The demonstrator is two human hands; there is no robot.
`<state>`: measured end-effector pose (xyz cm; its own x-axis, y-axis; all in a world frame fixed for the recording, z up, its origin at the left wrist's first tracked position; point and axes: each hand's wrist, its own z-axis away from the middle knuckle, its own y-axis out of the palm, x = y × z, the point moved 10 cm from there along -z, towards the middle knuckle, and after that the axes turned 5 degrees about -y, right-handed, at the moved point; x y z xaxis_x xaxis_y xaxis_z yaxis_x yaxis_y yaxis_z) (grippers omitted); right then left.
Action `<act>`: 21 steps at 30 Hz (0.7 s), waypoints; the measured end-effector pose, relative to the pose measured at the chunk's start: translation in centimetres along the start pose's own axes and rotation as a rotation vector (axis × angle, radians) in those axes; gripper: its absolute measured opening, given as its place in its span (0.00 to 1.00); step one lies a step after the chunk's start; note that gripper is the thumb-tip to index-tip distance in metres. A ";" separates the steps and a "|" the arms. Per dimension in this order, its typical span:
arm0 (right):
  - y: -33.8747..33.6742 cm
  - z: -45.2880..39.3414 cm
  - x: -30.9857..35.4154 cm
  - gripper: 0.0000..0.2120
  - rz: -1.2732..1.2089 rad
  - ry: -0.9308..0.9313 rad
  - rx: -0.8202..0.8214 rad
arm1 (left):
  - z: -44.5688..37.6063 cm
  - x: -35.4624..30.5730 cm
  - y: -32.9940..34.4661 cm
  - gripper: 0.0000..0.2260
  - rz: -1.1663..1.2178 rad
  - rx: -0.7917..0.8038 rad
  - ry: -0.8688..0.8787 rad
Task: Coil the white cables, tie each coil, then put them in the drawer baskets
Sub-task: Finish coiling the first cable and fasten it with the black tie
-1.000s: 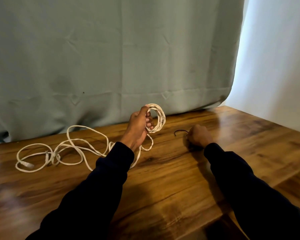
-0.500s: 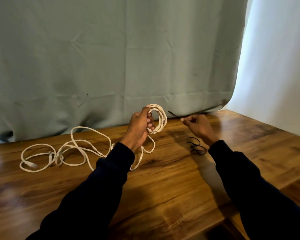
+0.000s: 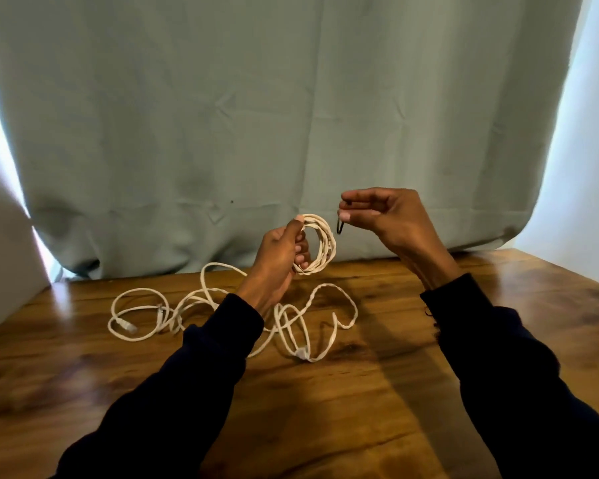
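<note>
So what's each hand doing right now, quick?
Left hand: grips the white cable coil.
Right hand: pinches a thin black tie.

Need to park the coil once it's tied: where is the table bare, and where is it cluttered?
Bare wooden table shows right of the right hand, up to the curtain, and near, between both sleeves. Crowded: loose white cable sprawls left and under the left hand, which holds the coil.

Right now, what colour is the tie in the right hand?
Black, seen in the head view: tie, right hand.
</note>
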<state>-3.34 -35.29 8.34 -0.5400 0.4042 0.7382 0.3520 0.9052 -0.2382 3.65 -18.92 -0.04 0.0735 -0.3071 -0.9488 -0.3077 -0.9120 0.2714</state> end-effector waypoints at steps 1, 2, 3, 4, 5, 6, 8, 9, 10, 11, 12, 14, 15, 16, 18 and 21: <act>0.6 -0.3 1.0 0.12 0.023 -0.043 -0.029 | 0.1 -0.6 -0.8 0.18 -0.002 -0.012 0.014; 1.0 -0.6 1.9 0.09 0.071 -0.094 -0.076 | 0.2 -1.2 -1.5 0.18 -0.001 -0.025 0.030; 1.4 -0.9 2.7 0.07 0.142 -0.143 -0.123 | 0.3 -1.9 -2.2 0.18 -0.005 -0.040 0.047; 1.8 -1.1 3.4 0.06 0.228 -0.184 -0.159 | 0.4 -2.6 -3.0 0.18 -0.014 -0.057 0.065; 2.3 -1.4 3.9 0.05 0.300 -0.206 -0.181 | 0.5 -3.3 -3.6 0.18 -0.021 -0.073 0.081; 3.0 -1.7 4.3 0.05 0.320 -0.213 -0.184 | 0.6 -4.0 -4.3 0.18 -0.021 -0.091 0.099; 4.6 -2.0 4.9 0.05 0.196 -0.206 -0.144 | 0.7 -5.3 -5.6 0.17 -0.011 -0.130 0.132; 5.7 -2.0 5.4 0.05 0.082 -0.201 -0.110 | 0.7 -5.9 -6.3 0.17 -0.014 -0.155 0.147; 6.6 -1.7 5.9 0.06 -0.028 -0.196 -0.079 | 0.8 -6.4 -6.9 0.17 -0.017 -0.174 0.159; 7.6 -1.5 6.6 0.07 -0.112 -0.194 -0.052 | 0.9 -6.9 -7.4 0.17 -0.021 -0.193 0.173; 8.6 -1.3 7.1 0.08 -0.158 -0.193 -0.029 | 1.0 -7.3 -7.9 0.17 -0.025 -0.210 0.188; 10.6 -1.1 7.9 0.10 -0.174 -0.196 0.026 | 1.2 -8.1 -8.7 0.16 -0.043 -0.246 0.219; 11.6 -1.1 8.1 0.10 -0.158 -0.191 0.061 | 1.3 -8.4 -9.0 0.16 -0.050 -0.259 0.237; 12.5 -1.0 8.1 0.11 -0.151 -0.173 0.099 | 1.4 -8.8 -9.2 0.15 -0.055 -0.264 0.260; 14.4 -0.9 7.6 0.11 -0.192 -0.083 0.187 | 1.5 -9.5 -9.5 0.17 -0.082 -0.274 0.308; 16.5 -0.4 6.8 0.08 -0.278 0.022 0.277 | 2.2 -10.5 -10.2 0.18 -0.166 -0.344 0.414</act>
<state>-0.92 -17.65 9.71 -0.5685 0.1383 0.8110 -0.0272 0.9821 -0.1865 3.97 -5.84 6.78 0.4821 -0.1702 -0.8594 0.0613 -0.9720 0.2269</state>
